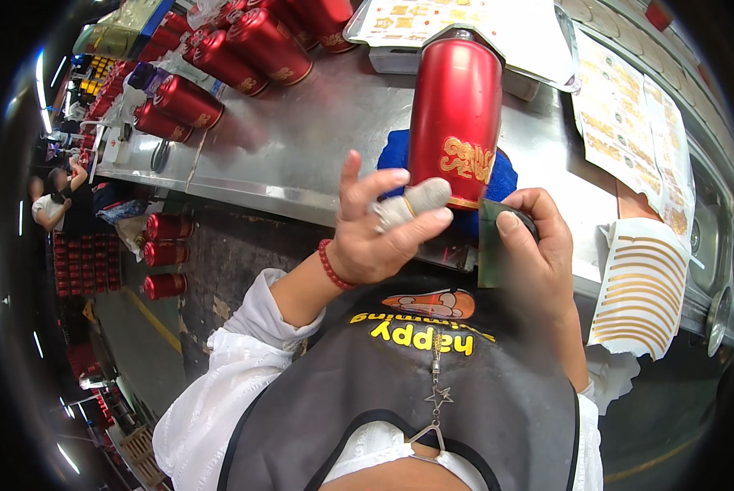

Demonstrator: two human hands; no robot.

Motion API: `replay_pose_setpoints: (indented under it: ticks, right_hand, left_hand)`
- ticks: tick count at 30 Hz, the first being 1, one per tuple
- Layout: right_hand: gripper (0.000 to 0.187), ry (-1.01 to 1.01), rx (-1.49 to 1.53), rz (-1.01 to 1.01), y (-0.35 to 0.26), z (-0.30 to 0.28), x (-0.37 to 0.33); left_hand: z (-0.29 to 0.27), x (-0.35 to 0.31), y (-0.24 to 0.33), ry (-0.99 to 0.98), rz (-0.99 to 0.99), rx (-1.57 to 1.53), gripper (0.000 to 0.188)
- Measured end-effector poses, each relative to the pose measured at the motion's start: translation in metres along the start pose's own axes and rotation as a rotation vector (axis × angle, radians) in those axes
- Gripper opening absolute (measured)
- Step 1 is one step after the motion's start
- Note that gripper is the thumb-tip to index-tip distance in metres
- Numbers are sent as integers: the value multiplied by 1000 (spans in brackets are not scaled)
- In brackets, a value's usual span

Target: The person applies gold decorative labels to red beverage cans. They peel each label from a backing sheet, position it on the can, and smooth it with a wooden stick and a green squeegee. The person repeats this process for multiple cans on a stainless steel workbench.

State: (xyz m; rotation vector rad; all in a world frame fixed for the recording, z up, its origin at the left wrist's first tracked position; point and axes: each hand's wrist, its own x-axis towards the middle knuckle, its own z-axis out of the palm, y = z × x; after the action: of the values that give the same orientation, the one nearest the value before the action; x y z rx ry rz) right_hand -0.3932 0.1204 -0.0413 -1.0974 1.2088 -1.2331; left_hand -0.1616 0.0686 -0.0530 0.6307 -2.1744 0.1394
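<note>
A glossy red metal canister (457,106) with a gold emblem near its lower end lies on a blue cloth (394,151) at the bench's front edge. My left hand (383,225) is open, fingers apart, beside the canister's near end. One finger wears a whitish fabric finger cover (414,204), and I cannot tell whether it touches the canister. Pinched between thumb and fingers of my right hand (547,245) is a thin, flat, dark green scraper (490,241), upright just right of the canister's near end. Part of it is hidden by my fingers.
Several red canisters (228,61) stand at the back left of the metal bench (301,139). Sheets of gold decals (632,123) lie on the right, with a sheet of curved gold strips (641,286) over the edge. More canisters (166,254) stand beyond the bench's left.
</note>
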Motion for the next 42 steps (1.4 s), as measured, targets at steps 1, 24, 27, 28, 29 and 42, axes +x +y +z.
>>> replay_pose_setpoints:
  ticks: [1,24,27,28,29,42]
  right_hand:
    - [14,-3,-2,-7,1,1,1]
    - [12,93,132,31,7,-2,3]
    - [14,129,121,-26,6,-12,-1]
    - [15,139,83,-45,2,-18,-3]
    - [16,142,53,-64,-3,-23,-4]
    - [23,695,-1455,-182,4,-302,-2]
  left_hand:
    - [2,-2,1,-14,30,41,28]
    - [13,26,-17,-144,280,26,34]
    - [14,30,-16,-134,251,-11,34]
    - [14,22,-17,-126,213,-24,35]
    - [11,8,-18,-104,113,-62,36]
    - [8,-44,-2,-27,-433,-186,47]
